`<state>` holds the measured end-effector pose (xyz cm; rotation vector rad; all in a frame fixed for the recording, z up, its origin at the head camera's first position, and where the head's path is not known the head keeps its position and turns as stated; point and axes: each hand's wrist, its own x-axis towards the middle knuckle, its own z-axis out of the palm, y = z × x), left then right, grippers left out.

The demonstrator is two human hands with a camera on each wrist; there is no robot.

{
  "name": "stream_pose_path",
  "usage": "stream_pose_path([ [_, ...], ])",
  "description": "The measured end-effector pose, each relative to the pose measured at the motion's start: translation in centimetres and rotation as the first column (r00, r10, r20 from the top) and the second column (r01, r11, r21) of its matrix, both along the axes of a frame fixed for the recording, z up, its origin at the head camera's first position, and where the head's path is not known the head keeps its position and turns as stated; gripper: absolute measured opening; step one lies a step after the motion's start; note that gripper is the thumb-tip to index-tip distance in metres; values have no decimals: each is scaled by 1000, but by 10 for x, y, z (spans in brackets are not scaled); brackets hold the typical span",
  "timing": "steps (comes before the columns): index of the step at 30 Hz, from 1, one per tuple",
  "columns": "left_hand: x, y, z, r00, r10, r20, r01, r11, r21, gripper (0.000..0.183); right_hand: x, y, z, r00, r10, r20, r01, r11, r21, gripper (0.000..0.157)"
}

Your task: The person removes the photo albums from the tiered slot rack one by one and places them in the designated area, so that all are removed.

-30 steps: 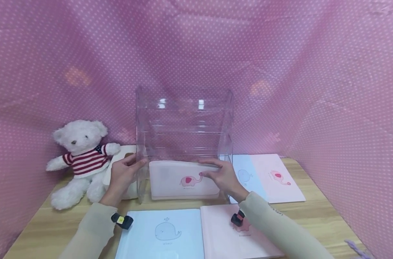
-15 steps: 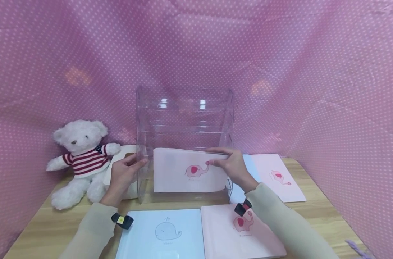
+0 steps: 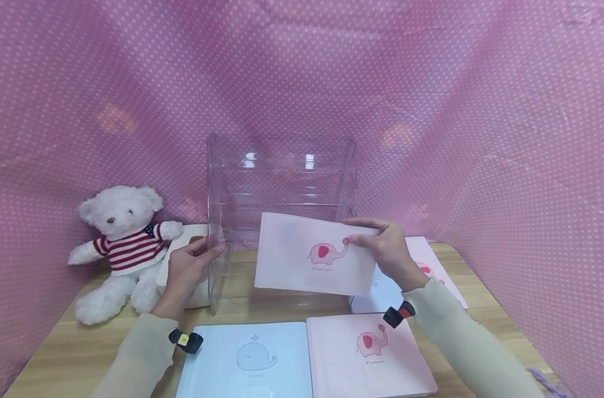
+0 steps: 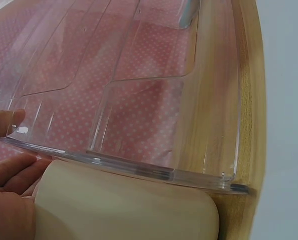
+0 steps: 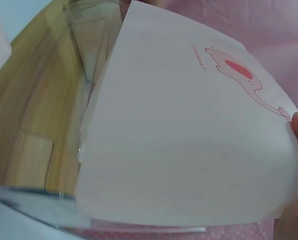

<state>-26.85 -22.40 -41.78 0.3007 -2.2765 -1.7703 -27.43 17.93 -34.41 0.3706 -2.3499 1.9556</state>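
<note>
My right hand [image 3: 393, 251] holds a thin pink booklet [image 3: 292, 254] by its right end, thumb on the front cover. A red-eared elephant is drawn on that cover. The booklet is tilted in front of the lower part of a clear plastic shelf rack [image 3: 214, 276]. On the other side, my left hand [image 3: 184, 271] pinches the rack's left wall. In the left wrist view the thumb [image 4: 6, 124] lies on one face of that wall and the fingers [image 4: 18, 172] on the other. The right wrist view shows the booklet's cover close up, with only part of the hand.
A blue whale book [image 3: 247, 362] and a pink elephant book [image 3: 371, 356] lie at the front. Another blue-and-pink book [image 3: 381, 296] lies right of the rack. A white teddy bear [image 3: 125, 243] sits at left beside a cream rounded box [image 3: 199, 290]. Pink dotted cloth surrounds the table.
My right hand has drawn the pink booklet up, rightward and out of the rack's bottom level, tilting it. The left hand has stayed on the rack's wall.
</note>
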Motion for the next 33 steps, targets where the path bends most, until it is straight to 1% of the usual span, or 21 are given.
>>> stream_pose_path([
  [4, 1, -1, -1, 1000, -11, -2, 11, 1000, 1, 58, 2, 13, 3, 1000, 10, -17, -11, 1000, -28, 35],
  [10, 3, -2, 1, 1000, -23, 6, 23, 1000, -1, 60, 8, 33, 10, 998, 51, -41, -56, 990, -130, 32],
  [13, 4, -3, 2, 1000, -25, 14, 25, 1000, -5, 61, 11, 46, 13, 996, 61, -58, -69, 986, -155, 31],
  [18, 4, -3, 2, 999, -26, 21, 26, 1000, -11, 60, 18, 71, 14, 998, 52, -46, -59, 983, -173, 33],
  [23, 3, -2, 3, 999, -28, 21, 28, 1000, -1, 59, 25, 95, 13, 994, 47, -96, -68, 972, -224, 35],
  [26, 3, -2, 3, 1000, -21, 23, 21, 1000, 0, 58, 29, 109, 12, 993, 55, -104, -80, 964, -253, 38],
  [29, 3, -2, 1, 1000, -17, 17, 16, 1000, 11, 60, 34, 123, 11, 996, 40, -85, -61, 961, -268, 39],
  [33, 2, -2, -1, 999, -27, 20, 27, 1000, 2, 63, 40, 144, 6, 996, 16, -86, -39, 962, -271, 41],
])
